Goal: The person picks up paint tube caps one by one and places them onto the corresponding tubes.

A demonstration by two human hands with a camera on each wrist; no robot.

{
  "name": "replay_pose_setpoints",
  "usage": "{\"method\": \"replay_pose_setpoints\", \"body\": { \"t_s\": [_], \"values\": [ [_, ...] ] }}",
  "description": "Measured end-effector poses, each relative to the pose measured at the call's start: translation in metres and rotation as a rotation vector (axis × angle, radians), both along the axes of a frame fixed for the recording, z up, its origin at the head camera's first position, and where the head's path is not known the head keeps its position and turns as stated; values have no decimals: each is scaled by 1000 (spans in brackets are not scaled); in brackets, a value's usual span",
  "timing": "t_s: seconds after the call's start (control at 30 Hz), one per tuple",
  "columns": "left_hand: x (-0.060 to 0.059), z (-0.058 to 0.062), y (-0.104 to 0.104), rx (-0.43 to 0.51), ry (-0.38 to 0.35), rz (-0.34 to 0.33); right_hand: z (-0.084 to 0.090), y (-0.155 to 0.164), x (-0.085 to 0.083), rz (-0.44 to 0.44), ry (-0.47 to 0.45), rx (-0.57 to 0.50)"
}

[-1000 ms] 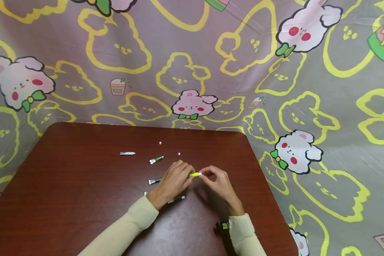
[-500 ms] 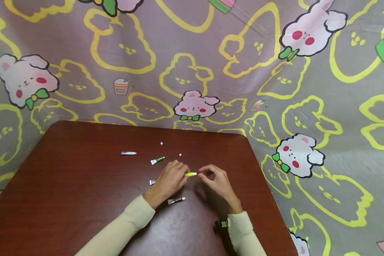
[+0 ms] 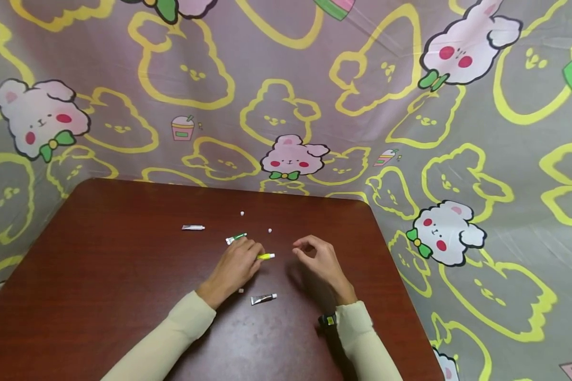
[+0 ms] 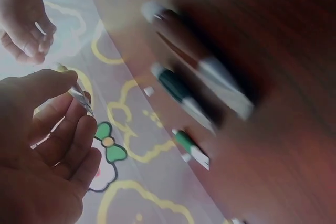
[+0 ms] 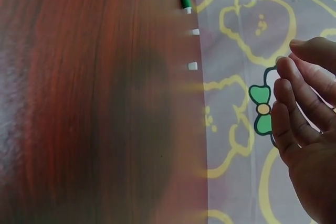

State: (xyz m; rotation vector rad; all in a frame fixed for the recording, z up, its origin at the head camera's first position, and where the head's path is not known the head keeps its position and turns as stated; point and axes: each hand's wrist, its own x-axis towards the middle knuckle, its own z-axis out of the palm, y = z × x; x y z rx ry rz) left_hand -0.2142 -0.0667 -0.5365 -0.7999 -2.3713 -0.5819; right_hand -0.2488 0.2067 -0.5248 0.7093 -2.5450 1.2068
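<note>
Gripping a yellow tube [image 3: 266, 256] between curled fingers, the left hand [image 3: 233, 266] rested low over the desk [image 3: 100, 275], the tube's white-capped tip poking out to the right. The right hand [image 3: 316, 260] hovered near it, apart from the tube, its fingers loosely curled toward the thumb; whether anything small sat between the fingertips could not be told. The two hands stood apart with a gap of bare wood between them.

Just behind the left hand lay a green tube [image 3: 235, 238], its near end touching or almost touching the knuckles. A grey tube [image 3: 264, 299] with a white cap lay on the desk in front of the hands, between the two sleeves. A white tube [image 3: 193, 227] lay well off to the left. Two white caps [image 3: 242, 214] sat farther back, one near the green tube and one [image 3: 269, 230] behind the gap between the hands. A tiny white speck lay by the left wrist.

A cloth [image 3: 276, 95] printed with rabbits and yellow outlines hung behind and beside the desk. The left wrist view was blurred, showing dark and green tubes on the wood.
</note>
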Motion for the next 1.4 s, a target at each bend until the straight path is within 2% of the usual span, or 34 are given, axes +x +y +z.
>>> {"method": "replay_pose_setpoints", "body": {
  "t_s": [0.27,0.9,1.1,1.4],
  "values": [
    [2,-9,-27,1,-51,43,-4,-12,-11,10,-7,19],
    [4,-11,-73,-12,-137,129,-8,-22,-27,-3,-34,75],
    [9,-10,-95,-35,-213,184,-11,-25,-34,14,-17,97],
    [17,-14,-119,-59,-231,234,-16,-31,-40,20,-8,114]
  ]
}}
